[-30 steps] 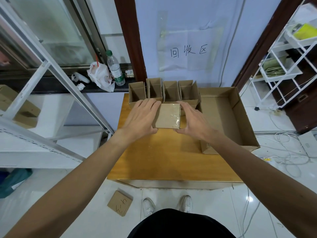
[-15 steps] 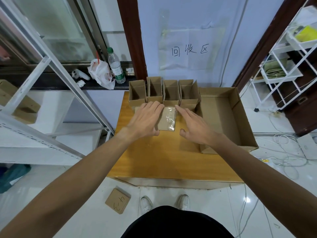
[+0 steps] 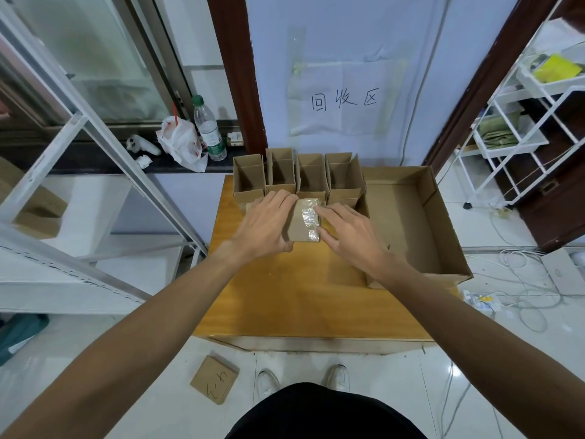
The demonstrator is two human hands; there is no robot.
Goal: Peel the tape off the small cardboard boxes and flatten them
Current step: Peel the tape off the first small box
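The small cardboard box [image 3: 300, 226] lies on the wooden table [image 3: 285, 296], toward its far side, with crinkled clear tape [image 3: 310, 217] running along its right edge. The left hand [image 3: 266, 226] rests flat over the box's left part, fingers straight and pointing away, not curled round it. The right hand [image 3: 345, 232] is also unclenched: its index fingertip sits on the tape and its thumb tip touches the box's near right corner, the other fingers stretched out loosely.

Just beyond the box, four open small boxes [image 3: 311, 177] stand side by side in a row along the far edge of the table. To the right, a large open cardboard box [image 3: 402, 217] sits on the table, its right side overhanging the edge.

On the floor near the table's left corner lies a flat piece of cardboard [image 3: 215, 383] with handwriting on it, and white shoes [image 3: 267, 383] show below. On the far left ledge stand a plastic bottle [image 3: 209, 129] and a white plastic bag [image 3: 180, 144]. A paper sign [image 3: 345, 99] is taped to the far wall, a white rack [image 3: 512, 131] stands at right, and cables [image 3: 522, 280] lie on the floor beside it
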